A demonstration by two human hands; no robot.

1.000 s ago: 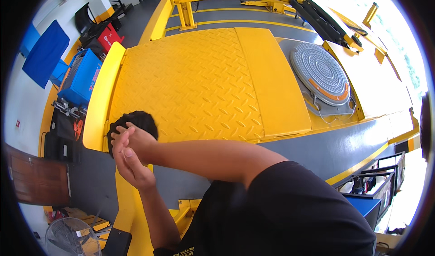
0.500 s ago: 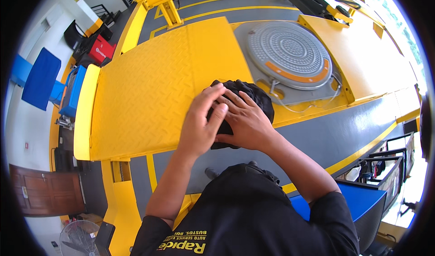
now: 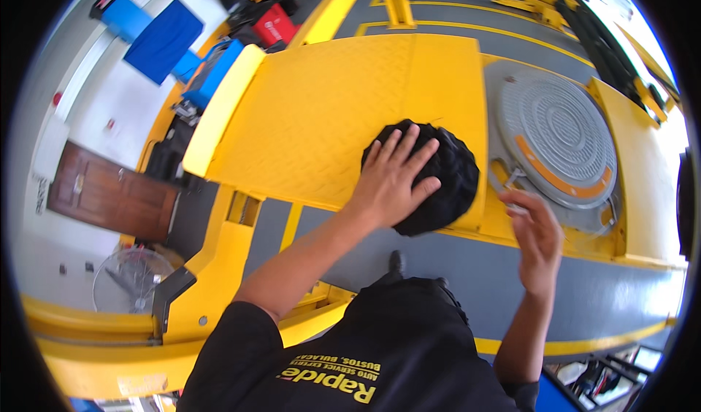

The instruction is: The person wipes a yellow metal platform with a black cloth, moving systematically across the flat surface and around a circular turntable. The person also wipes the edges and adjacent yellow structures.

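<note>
A round bundle of gathered black cloth (image 3: 449, 186) sits at the near edge of the yellow ramp plate (image 3: 328, 113). My left hand (image 3: 394, 175) lies on its upper left side, open, with the fingers spread and pressing on the cloth. To the right of the bundle, my right hand (image 3: 537, 237) is up in the air, apart from it. Its fingers are loosely bent and a little blurred, and I see nothing held in them. What lies under the bundle is hidden.
A grey round turntable plate (image 3: 558, 138) with an orange strip is set into the yellow lift right of the bundle. A standing fan (image 3: 131, 279) and a brown door (image 3: 113, 191) are at left. A blue machine (image 3: 212, 72) and a red box (image 3: 275, 24) stand beyond the ramp.
My right hand has come off the black bundle and moved right. My left hand has flattened out on the bundle. The view has turned, with the ramp and turntable shifting rightward.
</note>
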